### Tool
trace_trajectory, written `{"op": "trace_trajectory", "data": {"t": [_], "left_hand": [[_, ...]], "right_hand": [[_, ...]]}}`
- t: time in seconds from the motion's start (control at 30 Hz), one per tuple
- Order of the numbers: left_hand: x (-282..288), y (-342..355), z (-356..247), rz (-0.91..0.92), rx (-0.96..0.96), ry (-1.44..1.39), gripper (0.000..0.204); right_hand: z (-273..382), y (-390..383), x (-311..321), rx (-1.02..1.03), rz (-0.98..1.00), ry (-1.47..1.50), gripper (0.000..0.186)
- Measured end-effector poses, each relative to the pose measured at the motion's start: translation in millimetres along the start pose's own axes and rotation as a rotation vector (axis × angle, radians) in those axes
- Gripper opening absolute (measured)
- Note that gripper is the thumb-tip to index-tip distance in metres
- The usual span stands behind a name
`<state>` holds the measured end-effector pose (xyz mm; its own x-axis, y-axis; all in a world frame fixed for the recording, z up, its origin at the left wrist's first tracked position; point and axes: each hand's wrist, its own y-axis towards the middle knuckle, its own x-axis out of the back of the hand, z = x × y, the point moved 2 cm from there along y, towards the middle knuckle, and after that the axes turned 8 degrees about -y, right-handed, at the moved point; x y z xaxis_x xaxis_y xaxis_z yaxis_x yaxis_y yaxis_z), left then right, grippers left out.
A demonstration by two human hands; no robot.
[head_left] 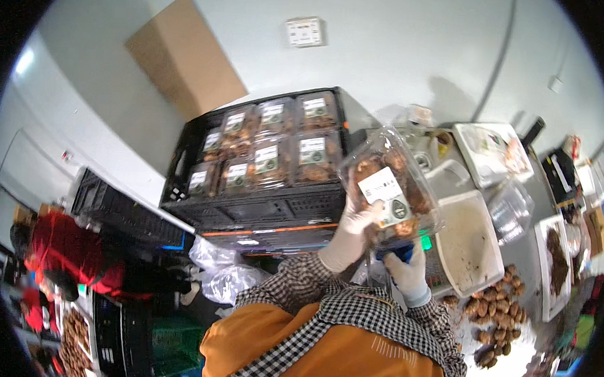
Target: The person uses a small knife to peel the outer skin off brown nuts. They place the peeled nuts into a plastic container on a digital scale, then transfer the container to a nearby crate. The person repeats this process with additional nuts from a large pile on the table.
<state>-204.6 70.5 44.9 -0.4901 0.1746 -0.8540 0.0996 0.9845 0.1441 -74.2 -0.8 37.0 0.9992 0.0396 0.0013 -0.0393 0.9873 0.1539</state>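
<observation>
A clear box (389, 186) of brown food is held up at the centre, right of the black crate (266, 217). The left hand (356, 225) grips its near left side, a finger laid across the label (384, 193). The right hand (407, 272), at the box's near edge, is closed around a blue thing (402, 251), partly hidden by the box. Similar boxes (269, 163) fill rows in the crate. To the right is a white tub (468, 241); nearer lie brown pieces (497, 311).
</observation>
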Motion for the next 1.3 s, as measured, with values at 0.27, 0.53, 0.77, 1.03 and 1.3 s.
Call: {"op": "trace_trajectory", "data": {"t": [0.27, 0.53, 0.77, 1.03, 1.3], "left_hand": [[56.6, 22.1, -223.7, -0.308, -0.611, 0.540, 0.069], [186.4, 39.6, -359.1, -0.686, -0.266, 0.982, 0.063], [287.2, 69.8, -355.8, -0.724, 0.321, 1.564, 0.087], [56.1, 150.3, -222.5, -0.379, -0.730, 2.498, 0.080], [-94.3, 171.2, 157.2, 1.081, -0.202, 1.610, 0.074]], "right_hand": [[-9.4, 20.1, -26.2, 0.034, 0.600, -0.439, 0.035], [-77.2, 12.2, 20.4, -0.353, 0.159, 0.148, 0.030], [-87.8, 9.7, 37.0, -0.388, 0.075, 0.186, 0.032], [-96.9, -18.3, 69.8, -0.481, -0.130, 0.152, 0.025], [-93.0, -84.4, 130.1, -0.441, -0.470, 0.089, 0.031]]}}
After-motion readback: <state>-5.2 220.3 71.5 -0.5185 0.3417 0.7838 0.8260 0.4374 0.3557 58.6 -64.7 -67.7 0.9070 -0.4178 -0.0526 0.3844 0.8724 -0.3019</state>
